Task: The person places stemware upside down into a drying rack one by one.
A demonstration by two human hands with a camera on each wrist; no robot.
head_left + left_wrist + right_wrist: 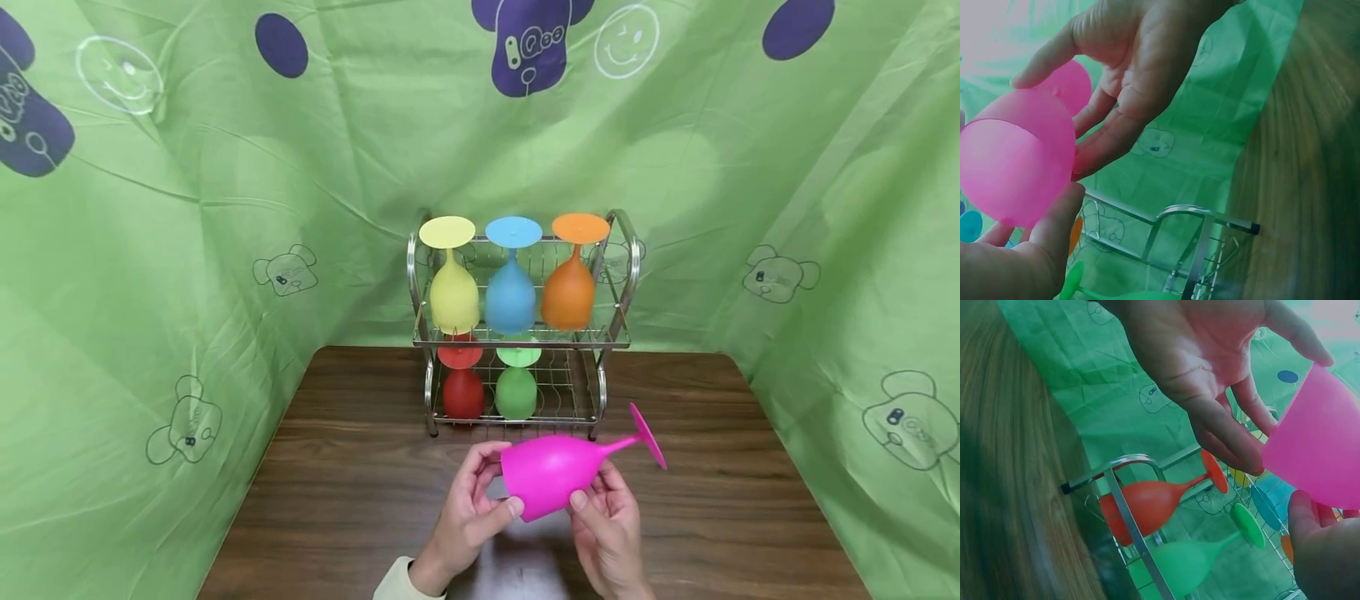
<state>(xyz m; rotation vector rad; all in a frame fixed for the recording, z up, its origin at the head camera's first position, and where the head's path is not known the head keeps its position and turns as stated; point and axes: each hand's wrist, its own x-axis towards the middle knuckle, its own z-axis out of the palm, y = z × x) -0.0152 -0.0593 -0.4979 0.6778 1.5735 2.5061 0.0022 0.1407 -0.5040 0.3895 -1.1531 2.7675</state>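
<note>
A bright pink goblet [551, 475] lies tilted on its side between both hands, above the table. Its bowl mouth faces left and its foot [648, 436] points up and right. At the rim, my left hand [472, 504] pinches the bowl, thumb in front and fingers behind. My right hand [607, 533] grips the other end of the bowl near the stem, with the thumb on the near side; its other fingers are partly hidden behind the goblet. The right wrist view shows the pink bowl [1322, 440] close up, fingertips at its edges.
Behind the hands stands a two-tier metal rack [521, 343]. Upside down on its upper tier are yellow [454, 300], blue [511, 300] and orange [568, 296] goblets; red [463, 395] and green [516, 394] ones occupy the lower. Green fabric [225, 192] surrounds the brown wooden table [330, 467].
</note>
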